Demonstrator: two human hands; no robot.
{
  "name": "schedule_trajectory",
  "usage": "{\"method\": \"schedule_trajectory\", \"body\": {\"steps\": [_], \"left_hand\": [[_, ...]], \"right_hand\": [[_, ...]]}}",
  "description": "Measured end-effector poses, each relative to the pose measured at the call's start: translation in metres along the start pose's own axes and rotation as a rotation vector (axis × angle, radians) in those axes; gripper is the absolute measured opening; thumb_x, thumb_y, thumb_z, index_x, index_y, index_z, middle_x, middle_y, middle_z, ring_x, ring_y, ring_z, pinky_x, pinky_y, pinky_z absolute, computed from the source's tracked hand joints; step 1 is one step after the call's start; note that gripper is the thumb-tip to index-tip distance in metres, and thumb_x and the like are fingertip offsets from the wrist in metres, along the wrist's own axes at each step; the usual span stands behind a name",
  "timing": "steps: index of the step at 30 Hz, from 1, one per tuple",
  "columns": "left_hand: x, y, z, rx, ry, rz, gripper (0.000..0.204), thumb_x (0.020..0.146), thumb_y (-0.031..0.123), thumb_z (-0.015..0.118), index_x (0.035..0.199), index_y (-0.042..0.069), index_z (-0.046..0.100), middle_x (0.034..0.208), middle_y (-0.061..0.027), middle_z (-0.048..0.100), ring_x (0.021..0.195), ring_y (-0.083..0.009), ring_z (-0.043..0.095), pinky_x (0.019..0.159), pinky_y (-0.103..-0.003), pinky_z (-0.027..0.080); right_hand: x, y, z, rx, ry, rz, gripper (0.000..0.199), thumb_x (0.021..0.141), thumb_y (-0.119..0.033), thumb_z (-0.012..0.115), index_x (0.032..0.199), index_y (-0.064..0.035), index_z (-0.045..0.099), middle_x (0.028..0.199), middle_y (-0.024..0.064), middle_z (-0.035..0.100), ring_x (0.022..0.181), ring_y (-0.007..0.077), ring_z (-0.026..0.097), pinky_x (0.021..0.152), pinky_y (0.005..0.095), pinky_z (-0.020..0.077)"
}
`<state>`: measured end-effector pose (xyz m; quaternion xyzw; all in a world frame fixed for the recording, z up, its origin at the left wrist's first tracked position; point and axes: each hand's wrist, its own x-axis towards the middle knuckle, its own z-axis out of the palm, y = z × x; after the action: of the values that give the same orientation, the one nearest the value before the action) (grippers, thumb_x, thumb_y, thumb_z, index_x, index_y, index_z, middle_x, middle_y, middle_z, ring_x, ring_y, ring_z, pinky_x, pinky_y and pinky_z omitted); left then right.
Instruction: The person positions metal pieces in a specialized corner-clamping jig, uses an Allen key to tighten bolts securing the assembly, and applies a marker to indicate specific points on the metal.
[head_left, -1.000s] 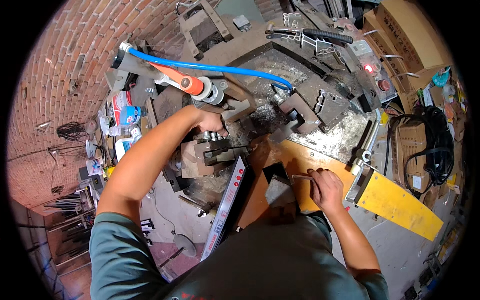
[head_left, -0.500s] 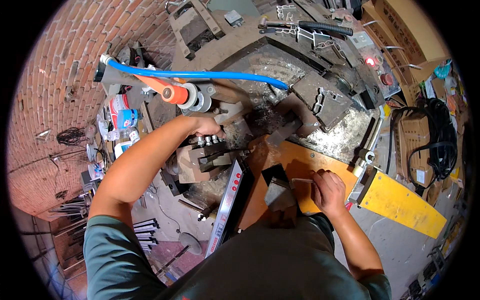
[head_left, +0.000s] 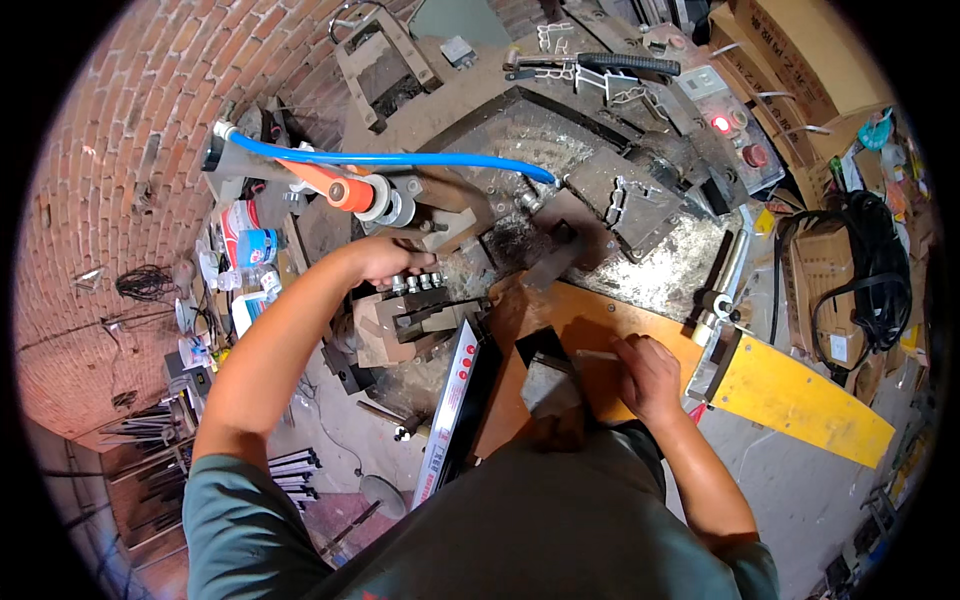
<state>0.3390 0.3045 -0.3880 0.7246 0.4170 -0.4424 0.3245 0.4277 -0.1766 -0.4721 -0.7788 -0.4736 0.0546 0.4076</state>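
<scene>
My left hand [head_left: 392,262] reaches in over the machine, its fingers bent together just behind a row of several silver fittings [head_left: 416,283] on a metal block [head_left: 382,330]. Whatever those fingers hold, if anything, is hidden. A thin, pale metal strip [head_left: 597,355] sticks out leftward from my right hand [head_left: 650,376], which is closed on its end above the orange-brown board [head_left: 610,322]. To the left of that strip stands a dark grey block-like part [head_left: 548,386], close in front of my body.
A blue hose [head_left: 400,158] arches over the machine from an orange-and-silver cylinder [head_left: 350,194]. A yellow guard [head_left: 805,400] juts out at the right. Red-lit controls [head_left: 722,124] and a long-handled tool [head_left: 630,64] are at the back. Cartons [head_left: 790,60] stand at the far right.
My left hand has drawn back a little to the left, uncovering more of the fittings. My right hand has turned slightly, still closed on the strip. The whole view has shifted a little.
</scene>
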Motion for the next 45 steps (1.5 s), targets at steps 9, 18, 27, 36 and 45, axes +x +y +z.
{"method": "schedule_trajectory", "body": {"steps": [9, 18, 27, 36, 45], "left_hand": [[-0.197, -0.002, 0.089, -0.422, 0.803, 0.602, 0.028, 0.111, 0.021, 0.065, 0.121, -0.001, 0.079, 0.091, -0.0034, 0.072, 0.082, -0.0144, 0.065, 0.079, -0.032, 0.053], [-0.229, 0.027, 0.241, -1.169, 0.409, 0.828, 0.043, 0.119, 0.025, 0.052, 0.15, -0.004, 0.058, 0.146, -0.0146, 0.066, 0.135, -0.0204, 0.06, 0.118, -0.035, 0.044], [-0.231, -0.02, 0.206, -1.228, 0.719, 0.687, 0.043, 0.12, 0.043, 0.045, 0.132, 0.005, 0.061, 0.076, 0.0052, 0.048, 0.065, -0.0062, 0.048, 0.061, -0.025, 0.041], [-0.202, -0.04, 0.187, -0.762, 0.819, 0.59, 0.018, 0.114, 0.022, 0.064, 0.107, 0.006, 0.059, 0.083, 0.0074, 0.045, 0.076, -0.0033, 0.04, 0.067, -0.024, 0.032], [-0.202, -0.043, 0.126, -0.343, 0.949, 0.505, 0.035, 0.111, 0.024, 0.069, 0.132, -0.004, 0.071, 0.096, 0.0003, 0.069, 0.086, -0.0071, 0.056, 0.075, -0.024, 0.045]], "right_hand": [[0.026, -0.052, 0.018, 0.387, 0.243, 0.219, 0.03, 0.099, 0.0, 0.07, 0.129, -0.0027, 0.073, 0.087, 0.0148, 0.069, 0.078, 0.0319, 0.069, 0.069, 0.0412, 0.0555], [0.085, -0.184, -0.02, 0.727, -0.552, 0.084, 0.039, 0.103, -0.014, 0.064, 0.139, -0.001, 0.062, 0.115, 0.0248, 0.071, 0.105, 0.045, 0.069, 0.088, 0.0508, 0.0549], [0.111, -0.212, -0.11, 0.736, -0.289, -0.523, 0.035, 0.094, -0.021, 0.077, 0.123, -0.0037, 0.069, 0.115, 0.012, 0.068, 0.104, 0.0359, 0.067, 0.089, 0.0505, 0.0542], [0.11, -0.238, -0.184, 1.119, -0.446, -0.64, 0.02, 0.094, -0.014, 0.073, 0.11, -0.002, 0.068, 0.1, 0.0115, 0.067, 0.088, 0.0317, 0.065, 0.078, 0.0457, 0.052], [0.112, -0.218, -0.201, 1.046, -0.399, -0.548, 0.007, 0.095, -0.006, 0.069, 0.097, -0.0004, 0.066, 0.085, 0.0111, 0.067, 0.072, 0.0276, 0.063, 0.066, 0.0408, 0.0497]]}}
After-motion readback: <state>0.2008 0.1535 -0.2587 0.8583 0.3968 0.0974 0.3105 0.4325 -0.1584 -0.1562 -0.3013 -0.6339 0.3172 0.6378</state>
